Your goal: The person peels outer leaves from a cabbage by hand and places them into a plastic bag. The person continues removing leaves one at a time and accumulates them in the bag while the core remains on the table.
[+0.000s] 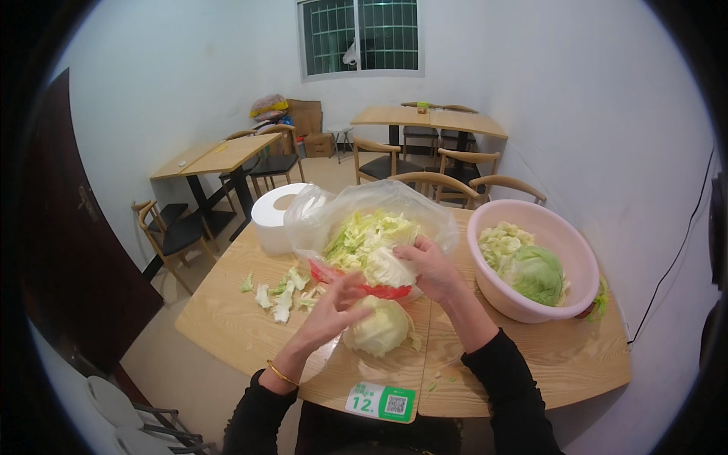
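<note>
My right hand (433, 270) grips a pale cabbage leaf (391, 266) over the mouth of a clear plastic bag (438, 219) with red at its near edge. Torn cabbage pieces (352, 239) fill much of the bag. My left hand (335, 310), fingers spread, is just above and left of a peeled cabbage head (378, 330) on the wooden table (455, 347); whether it touches the head cannot be told. To the right, a pink plastic basin (483, 273) holds a green cabbage head (534, 274) and torn leaves (503, 239).
A large white paper roll (270, 219) stands left of the bag. Cabbage scraps (282, 301) lie in front of it. A green and white card with a printed code (381, 401) is at the near table edge. Wooden chairs (435, 182) stand beyond the table; the wall is at the right.
</note>
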### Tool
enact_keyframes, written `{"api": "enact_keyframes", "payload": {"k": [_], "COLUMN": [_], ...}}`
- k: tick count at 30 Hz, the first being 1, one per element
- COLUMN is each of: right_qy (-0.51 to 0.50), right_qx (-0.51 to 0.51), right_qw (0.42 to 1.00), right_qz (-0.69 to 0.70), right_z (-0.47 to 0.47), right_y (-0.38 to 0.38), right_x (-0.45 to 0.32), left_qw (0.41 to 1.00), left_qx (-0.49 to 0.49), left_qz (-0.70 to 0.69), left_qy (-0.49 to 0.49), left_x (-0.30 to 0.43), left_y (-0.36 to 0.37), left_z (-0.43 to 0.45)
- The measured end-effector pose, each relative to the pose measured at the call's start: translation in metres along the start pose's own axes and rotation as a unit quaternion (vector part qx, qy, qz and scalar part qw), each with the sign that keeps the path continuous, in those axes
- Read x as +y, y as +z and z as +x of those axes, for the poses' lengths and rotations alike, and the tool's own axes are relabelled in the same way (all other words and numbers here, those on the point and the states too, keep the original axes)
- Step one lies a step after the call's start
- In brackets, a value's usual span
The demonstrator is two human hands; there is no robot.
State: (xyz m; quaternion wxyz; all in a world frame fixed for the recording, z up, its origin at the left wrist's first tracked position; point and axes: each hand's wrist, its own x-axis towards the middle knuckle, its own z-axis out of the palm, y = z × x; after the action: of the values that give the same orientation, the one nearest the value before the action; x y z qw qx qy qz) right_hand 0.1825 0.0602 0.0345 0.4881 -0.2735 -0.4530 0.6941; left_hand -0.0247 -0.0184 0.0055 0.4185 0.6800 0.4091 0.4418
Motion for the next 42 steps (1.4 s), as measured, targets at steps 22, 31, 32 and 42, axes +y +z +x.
{"api": "enact_keyframes", "payload": {"k": [22, 31, 32, 42], "right_qy": [-0.075, -0.217, -0.230, -0.044], "right_qx": [-0.046, 0.057, 0.074, -0.020], "right_qw": [0.963, 0.855, 0.845, 0.982], "right_qz": [-0.254, -0.467, -0.477, -0.185], "right_z": [0.002, -0.004, -0.004, 0.000], "right_y": [-0.002, 0.017, 0.019, 0.012], "right_x": [-0.004, 0.011, 0.014, -0.005], "left_qw": [0.977, 0.982, 0.975, 0.992], "left_qx": [0.029, 0.167, 0.193, 0.084], "left_qz": [-0.212, -0.012, 0.009, -0.089], "left_qy": [-0.019, 0.087, 0.113, 0.010], "left_x": [-0.011, -0.012, -0.014, -0.002], "left_y": [0.000, 0.018, 0.021, 0.004], "left_z": [0.064, 0.058, 0.058, 0.055]}}
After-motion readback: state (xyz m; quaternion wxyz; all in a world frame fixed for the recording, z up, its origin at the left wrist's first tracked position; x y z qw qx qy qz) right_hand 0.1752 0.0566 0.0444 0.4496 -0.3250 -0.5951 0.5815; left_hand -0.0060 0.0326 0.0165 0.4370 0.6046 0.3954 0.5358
